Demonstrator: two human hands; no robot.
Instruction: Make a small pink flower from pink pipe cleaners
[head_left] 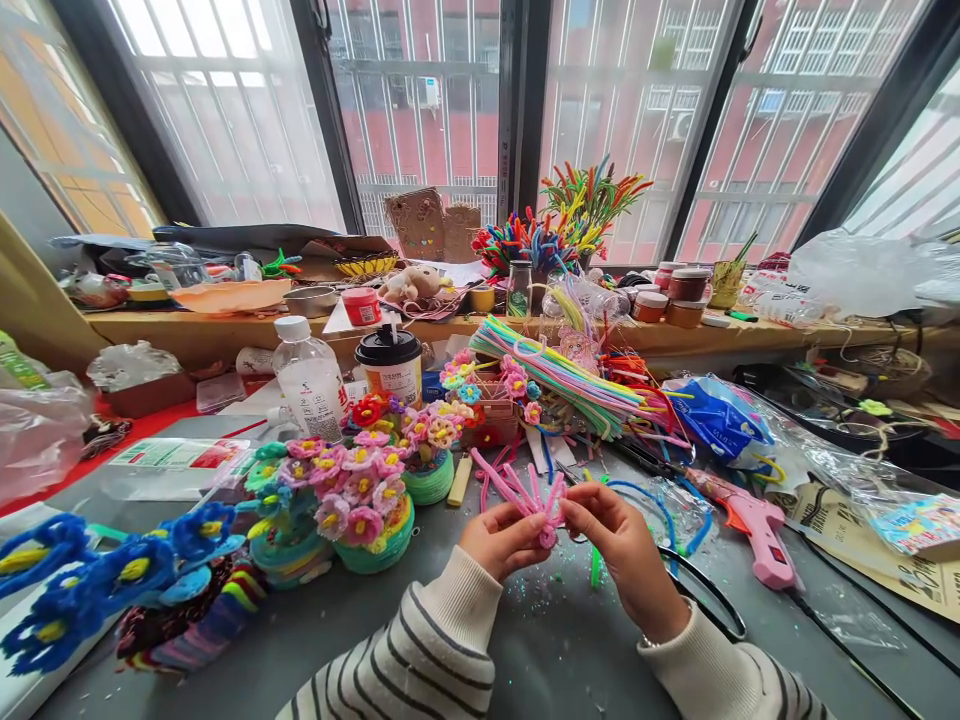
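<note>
1. Hands, both closed in a pinch: the left hand (504,540) grips a pink fuzzy-stem piece (553,507) between thumb and fingers, while the right hand (622,545) nips its right edge with thumb and fingertips.

2. Position of the piece: held above the grey table (555,655), between the two hands, several straight ends fanning up and away from the wearer, with looped parts gathered at the right (the fingers hide exactly how these are joined).

3. Probable fault at the grip: the loops could spring open or slide out of line, caused by a slackened left pinch or an uneven pull from the right.

4. Probable fault in the stems: a sharp or repeated bend might leave a kink or thin the fuzz at that point.

5. Probable fault at the right: a pink glue gun (761,530) lies near the right hand; a sleeve catching its cord (814,617) could drag it across the table (whether it is hot cannot be told).

6. Probable fault at the left: potted pink flowers (367,490) stand near the left sleeve (424,640); a wide elbow swing might tip them.

7. Probable fault below: scattered specks (551,577) could cling to the fuzz, should the piece be dropped.
</note>
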